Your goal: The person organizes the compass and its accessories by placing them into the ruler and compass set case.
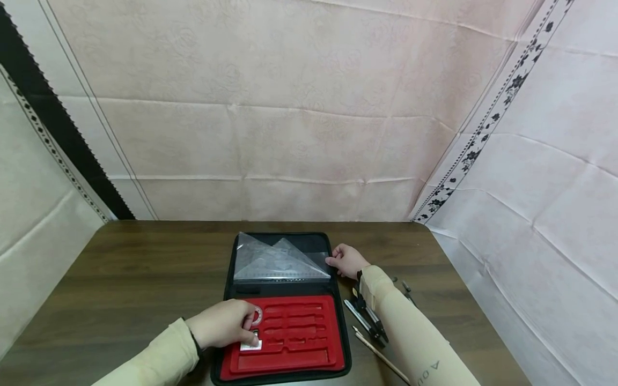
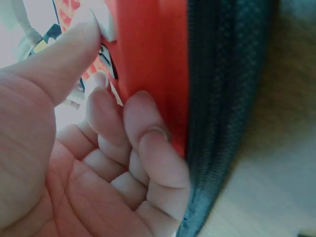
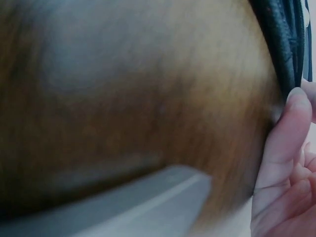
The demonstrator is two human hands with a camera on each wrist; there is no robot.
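Note:
A black zip case (image 1: 341, 321) lies unfolded on the table, with a red moulded tray (image 1: 289, 360) in its near half. My left hand (image 1: 227, 323) is over the tray's left side, its thumb and curled fingers at a small white block (image 1: 250, 346). In the left wrist view the thumb presses the white block (image 2: 105, 23), and a small metallic piece (image 2: 107, 61) shows beside it. The right hand (image 1: 348, 261) pinches the case's right edge near the far half. Its thumb (image 3: 289, 123) meets the dark zip edge (image 3: 281, 44) in the right wrist view.
Clear set squares (image 1: 280, 262) lie in the case's far half. A white ring (image 1: 258, 316) sits in the tray near my left fingers. Under and beside my right forearm are metal and black compasses (image 1: 369, 319), a pencil (image 1: 379, 354) and small dark pieces (image 1: 406, 287).

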